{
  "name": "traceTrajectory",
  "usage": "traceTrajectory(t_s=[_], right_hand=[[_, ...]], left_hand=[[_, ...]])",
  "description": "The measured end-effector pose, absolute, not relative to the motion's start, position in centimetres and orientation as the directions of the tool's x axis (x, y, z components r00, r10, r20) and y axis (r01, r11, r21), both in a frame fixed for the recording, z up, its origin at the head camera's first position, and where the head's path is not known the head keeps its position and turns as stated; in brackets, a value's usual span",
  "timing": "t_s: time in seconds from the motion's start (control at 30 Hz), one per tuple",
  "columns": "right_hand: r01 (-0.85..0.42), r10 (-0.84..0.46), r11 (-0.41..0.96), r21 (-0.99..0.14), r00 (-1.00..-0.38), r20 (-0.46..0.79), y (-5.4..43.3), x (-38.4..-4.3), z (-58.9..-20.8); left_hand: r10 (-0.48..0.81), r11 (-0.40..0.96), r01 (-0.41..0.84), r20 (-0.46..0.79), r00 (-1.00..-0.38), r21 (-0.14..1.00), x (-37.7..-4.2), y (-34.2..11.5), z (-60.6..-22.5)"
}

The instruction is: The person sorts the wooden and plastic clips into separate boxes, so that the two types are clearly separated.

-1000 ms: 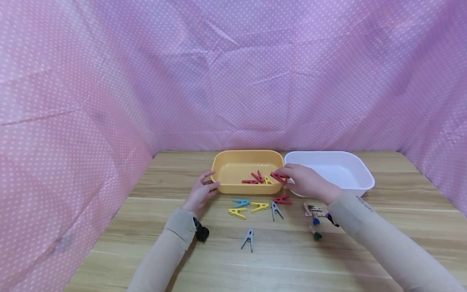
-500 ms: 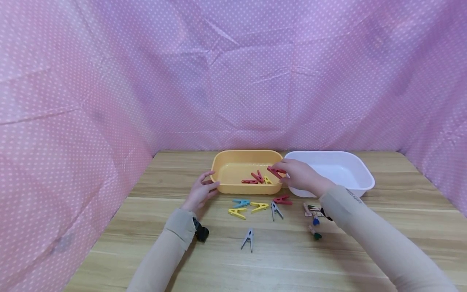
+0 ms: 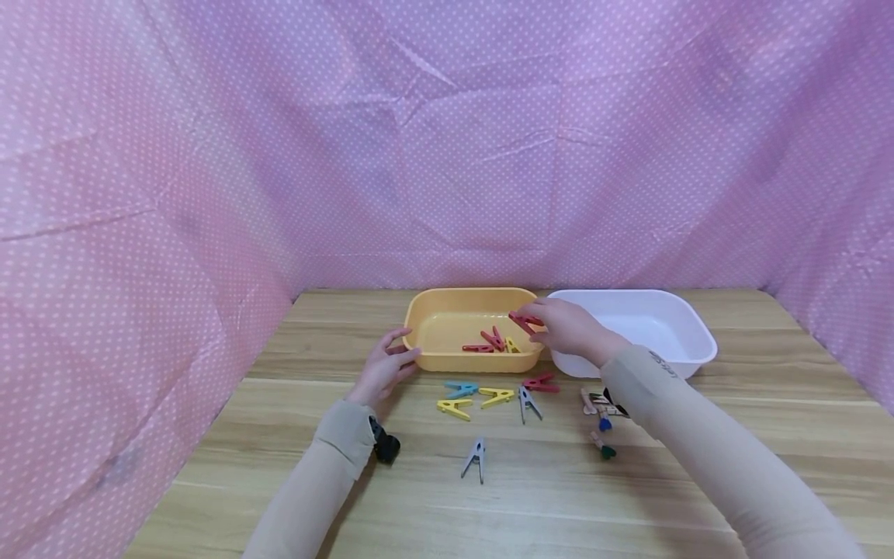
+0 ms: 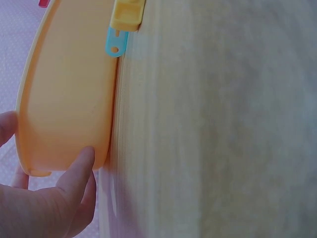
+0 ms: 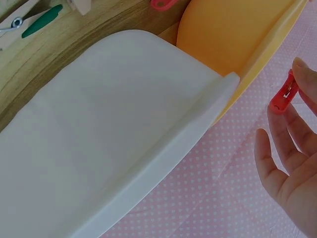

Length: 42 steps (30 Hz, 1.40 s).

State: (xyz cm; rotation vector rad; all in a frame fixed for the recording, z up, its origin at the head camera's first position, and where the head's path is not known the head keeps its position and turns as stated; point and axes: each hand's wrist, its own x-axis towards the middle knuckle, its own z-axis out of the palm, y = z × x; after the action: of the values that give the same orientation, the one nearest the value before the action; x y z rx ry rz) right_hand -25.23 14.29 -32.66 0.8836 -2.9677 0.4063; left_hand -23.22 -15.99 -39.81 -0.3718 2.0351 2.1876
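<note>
My right hand (image 3: 569, 330) pinches a red plastic clothespin (image 3: 525, 321) between thumb and fingers, above the right end of the yellow basin (image 3: 473, 362). In the right wrist view this clothespin (image 5: 285, 94) is held at the fingertips. My left hand (image 3: 384, 369) rests against the basin's left end, with extended fingers touching its outside; the left wrist view shows the thumb on the basin's near wall (image 4: 69, 99). Inside the basin lie red clothespins (image 3: 493, 339) and a yellow clothespin (image 3: 512, 345).
Before the basin lie a blue clothespin (image 3: 462, 389), yellow clothespins (image 3: 497, 397), a red clothespin (image 3: 541, 383) and grey clothespins (image 3: 474, 460). A white basin (image 3: 701, 359) adjoins on the right. Several wooden clothespins (image 3: 602, 445) lie near the right forearm. A pink dotted curtain (image 3: 482, 155) hangs behind.
My right hand has moved a little left and upward with the red clothespin, from the yellow basin's right rim to over its inside. My left hand has stayed in place.
</note>
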Motion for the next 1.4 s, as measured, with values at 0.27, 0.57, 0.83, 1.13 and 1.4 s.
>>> traceTrajectory(t_s=[0.27,0.57,0.83,1.13,1.4], right_hand=[[-0.558,-0.548,0.796,-0.233,-0.829,0.111,14.2,-26.1,-32.6],[-0.524,-0.519,0.817,-0.239,-0.85,0.091,13.9,-26.7,-32.1],[-0.496,-0.496,0.829,-0.258,-0.865,0.071,13.7,-27.3,-32.3],[-0.46,-0.466,0.839,-0.292,-0.883,0.052,13.4,-28.0,-32.6],[-0.385,-0.416,0.856,-0.344,-0.909,-0.018,13.3,-28.3,-32.9]], left_hand=[[-0.067,-0.083,-0.259,-0.265,-0.962,0.962,-23.1,-16.1,-39.7],[-0.067,-0.075,-0.253,-0.258,-0.964,0.965,-23.1,-16.1,-39.8],[-0.059,-0.089,-0.207,-0.213,-0.975,0.974,-22.6,-16.1,-39.6],[-0.065,-0.082,-0.258,-0.264,-0.962,0.963,-23.1,-16.2,-39.7],[-0.059,-0.054,-0.252,-0.255,-0.965,0.966,-23.0,-16.1,-39.7]])
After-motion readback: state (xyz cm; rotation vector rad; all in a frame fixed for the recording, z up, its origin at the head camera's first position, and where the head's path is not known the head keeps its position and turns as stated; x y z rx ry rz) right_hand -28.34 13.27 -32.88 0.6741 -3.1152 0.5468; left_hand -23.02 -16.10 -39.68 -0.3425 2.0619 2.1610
